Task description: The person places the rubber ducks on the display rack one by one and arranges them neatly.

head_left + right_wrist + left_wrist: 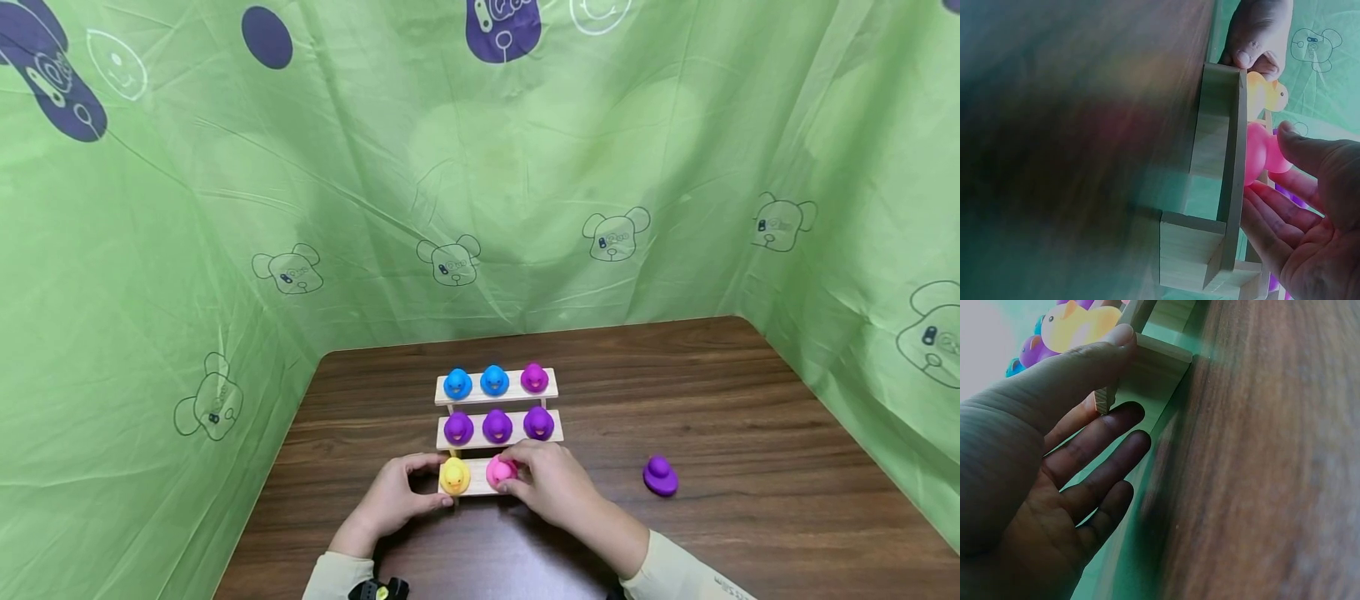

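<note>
A small three-tier wooden rack (476,489) stands on the table, with rubber ducks on each step. My left hand (397,498) grips the left end of its lowest step, thumb at the front edge and index finger behind. Beside that thumb sits a yellow duck (454,478). My right hand (553,483) pinches a pink duck (1257,153) between thumb and fingers, low on the same step to the right of the yellow one. In the right wrist view, the pink duck's base is right at the step's surface.
Purple ducks (497,427) line the middle step. Two blue ducks (494,381) and a magenta-purple duck (535,378) occupy the top step. One purple duck (660,477) lies on the brown wooden table (750,417) to the right. Green curtains (525,167) surround the table.
</note>
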Tool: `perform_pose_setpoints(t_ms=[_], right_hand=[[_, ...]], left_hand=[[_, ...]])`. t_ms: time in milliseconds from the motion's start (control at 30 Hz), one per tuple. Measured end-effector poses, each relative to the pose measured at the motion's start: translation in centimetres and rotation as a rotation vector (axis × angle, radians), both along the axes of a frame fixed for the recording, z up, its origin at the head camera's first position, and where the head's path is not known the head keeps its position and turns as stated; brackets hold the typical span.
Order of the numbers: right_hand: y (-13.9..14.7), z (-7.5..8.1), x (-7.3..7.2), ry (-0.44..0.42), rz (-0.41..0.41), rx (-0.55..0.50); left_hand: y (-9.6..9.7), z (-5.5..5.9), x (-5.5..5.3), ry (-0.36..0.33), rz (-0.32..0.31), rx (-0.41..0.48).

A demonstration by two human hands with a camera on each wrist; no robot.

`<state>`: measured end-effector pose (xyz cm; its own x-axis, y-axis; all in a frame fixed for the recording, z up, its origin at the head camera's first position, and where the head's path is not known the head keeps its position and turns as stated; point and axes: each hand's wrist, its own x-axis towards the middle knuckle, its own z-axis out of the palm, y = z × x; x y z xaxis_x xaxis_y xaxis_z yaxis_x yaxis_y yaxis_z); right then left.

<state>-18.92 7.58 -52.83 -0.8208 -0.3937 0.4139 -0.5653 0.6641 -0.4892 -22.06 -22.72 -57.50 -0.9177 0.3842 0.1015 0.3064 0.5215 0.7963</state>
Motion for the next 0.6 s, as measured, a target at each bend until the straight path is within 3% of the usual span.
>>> perform_pose_setpoints(t_ms=[600], right_hand=[[0.05, -0.07, 0.06, -0.001, 0.000, 0.009]], left_hand=[[-0.06, 0.00, 0.00, 0.005, -0.009, 0.005]])
